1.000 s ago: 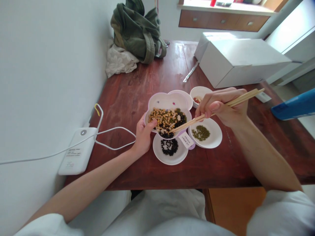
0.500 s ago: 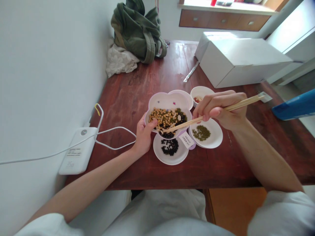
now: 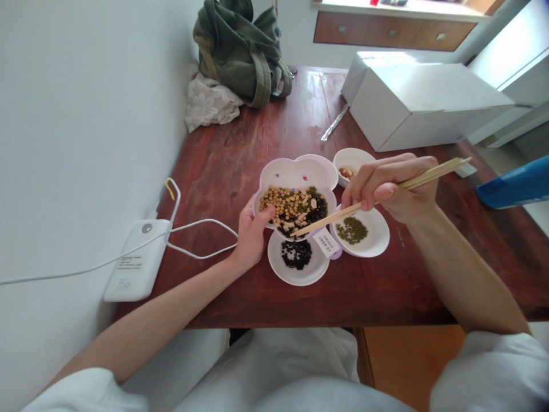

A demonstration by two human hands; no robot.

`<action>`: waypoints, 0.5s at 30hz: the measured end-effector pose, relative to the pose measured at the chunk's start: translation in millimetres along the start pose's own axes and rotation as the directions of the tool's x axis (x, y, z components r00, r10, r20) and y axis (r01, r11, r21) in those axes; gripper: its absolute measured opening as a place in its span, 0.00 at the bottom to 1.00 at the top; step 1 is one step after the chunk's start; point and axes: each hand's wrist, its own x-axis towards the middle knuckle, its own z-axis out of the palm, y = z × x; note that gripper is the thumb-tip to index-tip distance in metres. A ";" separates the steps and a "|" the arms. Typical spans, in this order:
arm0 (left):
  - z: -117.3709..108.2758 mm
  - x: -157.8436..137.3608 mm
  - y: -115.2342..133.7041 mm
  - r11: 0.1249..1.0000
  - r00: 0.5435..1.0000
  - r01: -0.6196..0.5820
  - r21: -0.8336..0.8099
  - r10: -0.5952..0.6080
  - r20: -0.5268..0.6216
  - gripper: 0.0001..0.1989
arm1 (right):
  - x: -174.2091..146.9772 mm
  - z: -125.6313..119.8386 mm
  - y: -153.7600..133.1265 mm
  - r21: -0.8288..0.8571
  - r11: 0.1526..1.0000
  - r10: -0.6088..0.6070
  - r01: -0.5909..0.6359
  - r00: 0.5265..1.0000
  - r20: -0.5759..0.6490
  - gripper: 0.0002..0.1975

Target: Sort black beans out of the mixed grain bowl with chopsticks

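Note:
My left hand (image 3: 254,232) grips the left rim of a flower-shaped bowl (image 3: 286,170), thumb inside, and the bowl tilts toward me. Mixed beans (image 3: 288,205), yellow, green and black, with some peanuts, lie in it. My right hand (image 3: 392,186) holds a pair of chopsticks (image 3: 334,216), their tips at the bowl's near edge over the black beans. Just below, a white dish (image 3: 281,273) carries black beans (image 3: 297,254). Under my right hand, another white dish (image 3: 377,240) has green beans (image 3: 352,230). A small bowl (image 3: 354,155) behind holds reddish nuts, partly hidden by my fingers.
A white box (image 3: 429,103) stands at the back right, a blue object (image 3: 512,183) at the right edge. A green bag (image 3: 244,54) rests at the back left. On the left lie a white power bank (image 3: 137,263) and its looping cable (image 3: 206,222).
The chopstick tips have shifted slightly right along the bowl's near edge, and my right hand has moved a little to the right. My left hand keeps the bowl in about the same place.

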 end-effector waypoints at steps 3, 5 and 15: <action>0.0 0.0 0.0 1.000 1.000 0.005 -0.003 -0.005 -0.003 0.20 | 0.0 -0.2 0.1 -0.034 0.999 -0.001 0.000 1.000 -0.019 0.19; -0.7 0.5 -0.5 1.000 1.000 0.005 0.011 -0.005 0.001 0.20 | 0.0 0.1 -0.2 -0.059 0.998 0.009 -0.009 1.000 0.003 0.19; -1.8 0.8 -1.7 1.000 1.000 -0.007 0.021 0.007 0.024 0.24 | 2.1 4.7 -3.9 -0.001 1.000 -0.003 0.003 0.998 -0.064 0.21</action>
